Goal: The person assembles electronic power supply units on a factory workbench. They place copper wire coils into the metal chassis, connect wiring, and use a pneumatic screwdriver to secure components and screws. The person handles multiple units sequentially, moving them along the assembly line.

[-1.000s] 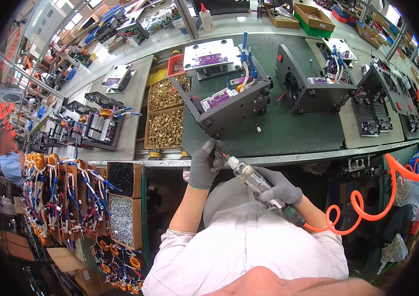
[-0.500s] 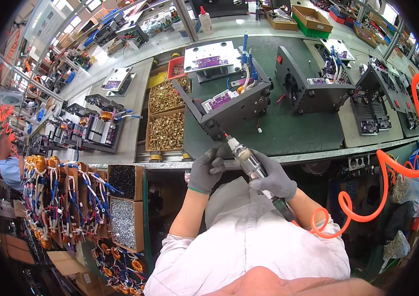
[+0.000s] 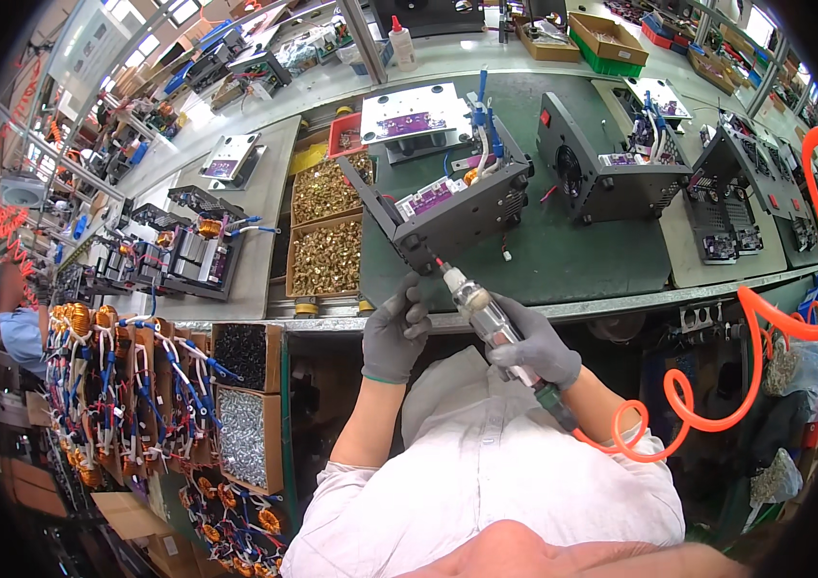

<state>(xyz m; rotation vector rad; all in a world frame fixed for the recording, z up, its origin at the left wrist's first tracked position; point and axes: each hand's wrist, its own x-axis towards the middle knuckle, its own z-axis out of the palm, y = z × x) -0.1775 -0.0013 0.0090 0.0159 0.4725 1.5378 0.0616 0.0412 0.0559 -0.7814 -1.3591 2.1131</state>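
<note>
My right hand (image 3: 542, 343), in a grey glove, is wrapped round an air screwdriver (image 3: 482, 310) with a clear and metal body. Its red-tipped bit points up and left, close to the lower front corner of a dark grey metal chassis (image 3: 462, 234). Whether the bit touches the chassis cannot be told. Just left of the bit, my gloved left hand (image 3: 395, 335) is raised below that same corner, its fingers curled; anything between them is too small or hidden to make out. The tilted chassis bears purple circuit boards (image 3: 431, 197), blue-ended cables (image 3: 488, 130) and a silver plate (image 3: 411, 102).
An orange coiled hose (image 3: 753, 318) runs from the screwdriver to the right. Boxes of brass-coloured parts (image 3: 326, 260), black screws (image 3: 239, 353) and silver screws (image 3: 242, 435) lie left. A second chassis (image 3: 611, 188) stands right; wired coils (image 3: 120, 385) hang at the left.
My left hand has shifted slightly left, its fingertips rising toward the chassis corner. The screwdriver has barely moved, and the orange hose has swung a little.
</note>
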